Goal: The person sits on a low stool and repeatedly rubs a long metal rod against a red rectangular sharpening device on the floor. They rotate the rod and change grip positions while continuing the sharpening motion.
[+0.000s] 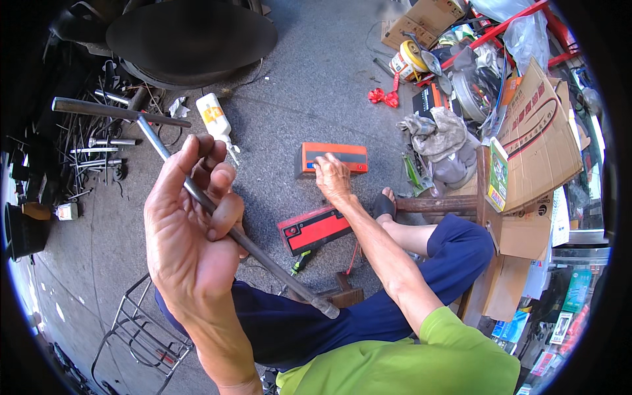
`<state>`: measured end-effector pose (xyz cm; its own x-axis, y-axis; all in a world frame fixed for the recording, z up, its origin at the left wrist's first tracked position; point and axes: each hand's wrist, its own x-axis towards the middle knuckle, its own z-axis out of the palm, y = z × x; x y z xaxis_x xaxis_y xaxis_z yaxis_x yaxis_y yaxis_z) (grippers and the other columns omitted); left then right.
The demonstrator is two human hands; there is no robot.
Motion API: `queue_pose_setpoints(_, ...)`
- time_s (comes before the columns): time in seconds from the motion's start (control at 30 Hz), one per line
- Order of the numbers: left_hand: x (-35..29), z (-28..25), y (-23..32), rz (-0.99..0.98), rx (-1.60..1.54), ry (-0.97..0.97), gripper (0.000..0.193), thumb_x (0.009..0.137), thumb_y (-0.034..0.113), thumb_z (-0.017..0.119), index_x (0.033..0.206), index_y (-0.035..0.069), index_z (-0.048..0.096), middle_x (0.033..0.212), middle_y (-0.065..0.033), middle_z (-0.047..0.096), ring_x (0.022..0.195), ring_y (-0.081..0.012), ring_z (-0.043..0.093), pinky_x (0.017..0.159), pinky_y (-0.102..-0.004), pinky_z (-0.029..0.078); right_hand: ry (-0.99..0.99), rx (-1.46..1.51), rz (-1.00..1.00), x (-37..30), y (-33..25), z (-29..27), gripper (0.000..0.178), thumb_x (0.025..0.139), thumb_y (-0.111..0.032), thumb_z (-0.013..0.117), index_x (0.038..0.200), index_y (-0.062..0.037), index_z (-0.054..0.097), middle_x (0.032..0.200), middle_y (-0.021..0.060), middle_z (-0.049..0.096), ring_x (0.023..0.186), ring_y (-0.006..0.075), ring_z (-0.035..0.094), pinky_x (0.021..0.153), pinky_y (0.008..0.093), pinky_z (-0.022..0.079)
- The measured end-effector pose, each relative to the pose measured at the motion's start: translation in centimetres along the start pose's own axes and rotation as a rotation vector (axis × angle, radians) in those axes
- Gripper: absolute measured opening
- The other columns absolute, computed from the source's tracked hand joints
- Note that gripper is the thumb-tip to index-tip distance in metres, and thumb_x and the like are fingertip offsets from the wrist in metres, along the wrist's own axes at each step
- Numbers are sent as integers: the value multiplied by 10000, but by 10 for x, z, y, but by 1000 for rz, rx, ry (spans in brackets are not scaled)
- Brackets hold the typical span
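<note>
Raised close to the camera, my left hand [197, 220] has its fingers curled around the shaft of a metal T-handle wrench [264, 259]. The wrench's crossbar points to the upper left, and its socket end hangs over my dark blue trousers. My right hand [334, 179] reaches down to an orange battery [349, 150] with a dark top stripe, lying on the floor. Its fingertips are pinched together at the left end of the top, beside a small blue spot; whatever they hold is hidden. Nearer me, under my right forearm, lies a red and black battery [316, 232].
A white bottle [214, 117] lies near a spread of metal tools [99, 148] at the left. A round black seat [191, 36] stands at the far left. Grey rags [440, 135] and cardboard boxes [536, 138] crowd the right. A wire rack [141, 332] sits at lower left.
</note>
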<state>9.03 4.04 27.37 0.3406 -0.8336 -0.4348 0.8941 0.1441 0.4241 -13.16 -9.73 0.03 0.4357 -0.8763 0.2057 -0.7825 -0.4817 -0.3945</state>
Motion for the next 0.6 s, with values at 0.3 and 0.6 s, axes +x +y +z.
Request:
queue_pose_setpoints(0.3,2,-6,2,-50,-70,-39,211,985,168,548,995,-38,594,908,-134,661,673,-113,624,355,-187,268,-220,-275,33,5,-13,3,167,816,-82,629,951,16,610,971,181,619,919,316,652,761,432,556)
queue_pose_setpoints(0.6,3,-5,4,-66,-10,-53,252,1000,188,512,1012,-52,587,760,-127,638,481,-75,459,364,-187,214,-257,-354,73,12,-10,3,233,896,-167,529,993,3,655,1002,195,659,888,334,674,787,473,505)
